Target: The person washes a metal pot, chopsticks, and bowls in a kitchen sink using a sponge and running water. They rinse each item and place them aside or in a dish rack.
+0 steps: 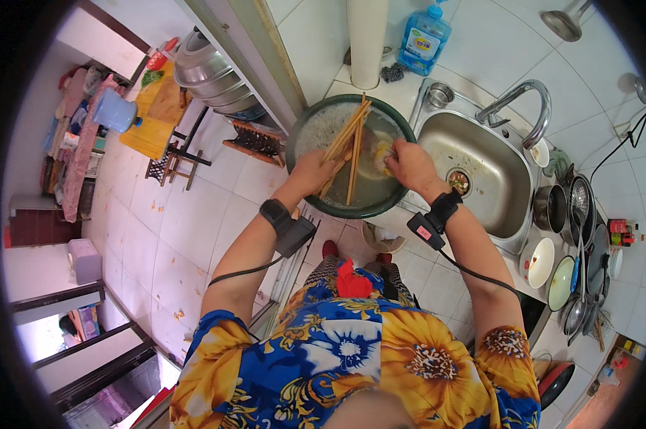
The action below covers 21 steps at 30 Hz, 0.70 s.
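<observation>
A round dark green basin [350, 213] holds cloudy water with suds along its far left side. My left hand [313, 170] grips several wooden chopsticks [350, 127] at the basin's left, their far ends leaning over the far rim. Two of the sticks stand apart from the bunch, slanting down into the water. At the basin's right side, my right hand [415, 165] pinches a yellowish-white cloth or sponge [381, 156], partly under its fingers. Some submerged things in the murky water cannot be made out.
Right of the basin is a steel sink [484, 206] with food scraps in its drain and a curved faucet [544, 110]. Behind stand a blue soap bottle [424, 43] and a white pipe [367, 48]. Bowls [537, 263] and pans [549, 208] crowd the right counter.
</observation>
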### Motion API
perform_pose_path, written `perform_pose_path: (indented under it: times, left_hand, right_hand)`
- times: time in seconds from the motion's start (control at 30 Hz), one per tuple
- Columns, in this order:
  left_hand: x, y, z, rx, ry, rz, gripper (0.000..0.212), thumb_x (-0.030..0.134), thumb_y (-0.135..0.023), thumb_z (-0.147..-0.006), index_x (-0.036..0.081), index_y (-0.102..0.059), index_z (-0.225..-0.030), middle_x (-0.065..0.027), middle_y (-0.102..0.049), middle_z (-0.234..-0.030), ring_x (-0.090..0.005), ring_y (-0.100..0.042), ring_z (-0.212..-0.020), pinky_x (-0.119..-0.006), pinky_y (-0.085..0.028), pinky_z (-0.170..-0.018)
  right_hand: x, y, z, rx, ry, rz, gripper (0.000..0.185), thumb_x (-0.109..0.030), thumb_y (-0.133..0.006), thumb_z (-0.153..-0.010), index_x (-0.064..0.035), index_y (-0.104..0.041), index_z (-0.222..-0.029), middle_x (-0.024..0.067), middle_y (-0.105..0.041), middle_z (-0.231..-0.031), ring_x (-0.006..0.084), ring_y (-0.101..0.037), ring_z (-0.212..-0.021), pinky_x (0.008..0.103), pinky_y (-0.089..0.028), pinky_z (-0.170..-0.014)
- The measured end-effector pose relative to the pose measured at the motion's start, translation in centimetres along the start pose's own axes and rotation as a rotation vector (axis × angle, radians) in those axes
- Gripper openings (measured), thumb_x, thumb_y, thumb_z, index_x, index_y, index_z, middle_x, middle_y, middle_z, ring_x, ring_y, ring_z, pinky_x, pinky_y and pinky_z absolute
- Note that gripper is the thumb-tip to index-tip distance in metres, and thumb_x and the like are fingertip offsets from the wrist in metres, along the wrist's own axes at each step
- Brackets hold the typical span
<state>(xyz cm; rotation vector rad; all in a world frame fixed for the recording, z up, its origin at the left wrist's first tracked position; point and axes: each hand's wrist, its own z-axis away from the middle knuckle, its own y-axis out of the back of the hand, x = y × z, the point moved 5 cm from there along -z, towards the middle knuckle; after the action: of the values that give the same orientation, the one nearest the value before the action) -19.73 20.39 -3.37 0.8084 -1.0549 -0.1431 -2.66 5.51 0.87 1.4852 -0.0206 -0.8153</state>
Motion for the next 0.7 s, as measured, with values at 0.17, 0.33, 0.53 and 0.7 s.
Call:
perform_pose_path:
  times: [0.17, 0.33, 0.53, 0.7]
  left_hand:
    - [-0.8, -0.5, -0.6, 0.099, -0.066, -0.123, 0.032, 0.026, -0.055, -0.087, -0.003, -0.059, -0.099, -0.0264, -0.06, -0.09, -0.0427, -0.057, -0.086, -0.046, -0.045, -0.077]
    - [-0.3, 0.4, 0.3, 0.21, -0.012, -0.09, 0.025, 0.023, -0.054, -0.085, 0.001, -0.059, -0.095, -0.0256, -0.061, -0.088, -0.0442, -0.057, -0.087, -0.048, -0.045, -0.076]
    - [-0.8, 0.2, -0.1, 0.182, -0.051, -0.06, 0.033, 0.026, -0.061, -0.083, -0.001, -0.058, -0.101, -0.0231, -0.061, -0.088, -0.0393, -0.06, -0.085, -0.044, -0.046, -0.075]
    - [-0.5, -1.4, -0.9, 0.042, -0.047, -0.106, 0.035, 0.027, -0.063, -0.078, -0.001, -0.06, -0.098, -0.0243, -0.061, -0.089, -0.0399, -0.06, -0.087, -0.044, -0.046, -0.077]
  right_hand:
    - [-0.3, -2.9, -0.2, 0.0, 0.16, 0.098, 0.021, -0.018, -0.061, -0.079, -0.0018, -0.057, -0.092, 0.0219, -0.064, -0.088, 0.0384, -0.062, -0.085, 0.0458, -0.051, -0.074]
    - [-1.1, -2.7, -0.5, -0.084, 0.14, 0.117, 0.019, -0.016, -0.06, -0.078, -0.0015, -0.061, -0.091, 0.0221, -0.064, -0.091, 0.0376, -0.063, -0.087, 0.0448, -0.052, -0.075]
    - [0.1, -1.5, -0.6, -0.044, 0.069, 0.001, 0.024, -0.021, -0.062, -0.079, -0.0015, -0.056, -0.092, 0.0213, -0.064, -0.084, 0.0395, -0.062, -0.081, 0.0468, -0.05, -0.072]
    - [0.0, -1.7, -0.1, -0.047, 0.072, -0.011, 0.025, -0.022, -0.063, -0.08, -0.0007, -0.055, -0.092, 0.0219, -0.064, -0.085, 0.0398, -0.062, -0.083, 0.0464, -0.05, -0.072]
